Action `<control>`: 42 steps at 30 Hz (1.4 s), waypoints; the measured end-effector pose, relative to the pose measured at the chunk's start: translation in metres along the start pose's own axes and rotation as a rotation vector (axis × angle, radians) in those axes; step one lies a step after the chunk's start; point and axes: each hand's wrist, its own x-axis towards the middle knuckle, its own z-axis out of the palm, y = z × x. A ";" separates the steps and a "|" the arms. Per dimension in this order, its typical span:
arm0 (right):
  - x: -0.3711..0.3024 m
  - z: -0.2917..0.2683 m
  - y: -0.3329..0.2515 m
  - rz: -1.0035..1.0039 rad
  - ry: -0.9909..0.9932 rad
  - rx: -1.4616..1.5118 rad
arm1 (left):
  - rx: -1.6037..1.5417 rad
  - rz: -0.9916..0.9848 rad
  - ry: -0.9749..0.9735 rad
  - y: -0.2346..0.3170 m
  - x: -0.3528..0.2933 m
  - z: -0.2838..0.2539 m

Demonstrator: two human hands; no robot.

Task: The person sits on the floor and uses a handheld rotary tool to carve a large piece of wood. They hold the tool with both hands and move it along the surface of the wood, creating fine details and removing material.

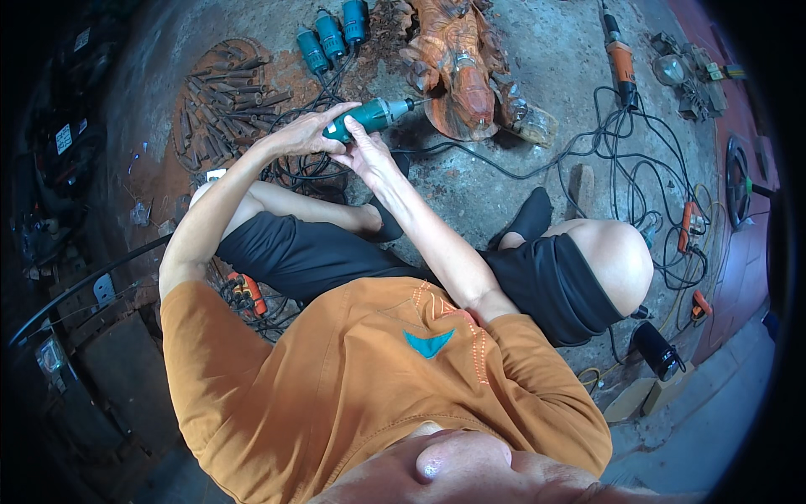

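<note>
A green rotary grinder (369, 119) with a grey nose is held level between my two hands. My left hand (309, 132) wraps round its rear end. My right hand (367, 154) grips its body from below, close beside the left. The thin bit (421, 102) points right, at the edge of a reddish-brown wood carving (472, 94). Whether the bit touches the wood I cannot tell. The carving lies on the floor beyond my feet, its far end running out of the top of the picture.
Several green power tools (330, 34) stand at the far left, beside a heap of chisels (222, 101). An orange grinder (621, 65) lies at the far right. Black cables (617, 134) tangle across the floor. A wood block (580, 186) lies near my right foot.
</note>
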 end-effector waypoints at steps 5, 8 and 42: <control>0.008 -0.006 -0.008 0.037 -0.013 -0.058 | -0.009 -0.021 0.027 -0.002 0.003 0.002; 0.011 -0.010 -0.010 0.044 -0.033 -0.068 | -0.012 -0.033 0.040 -0.005 0.004 0.005; -0.003 0.003 0.009 0.045 0.056 -0.055 | -0.130 -0.032 -0.069 -0.007 -0.007 0.002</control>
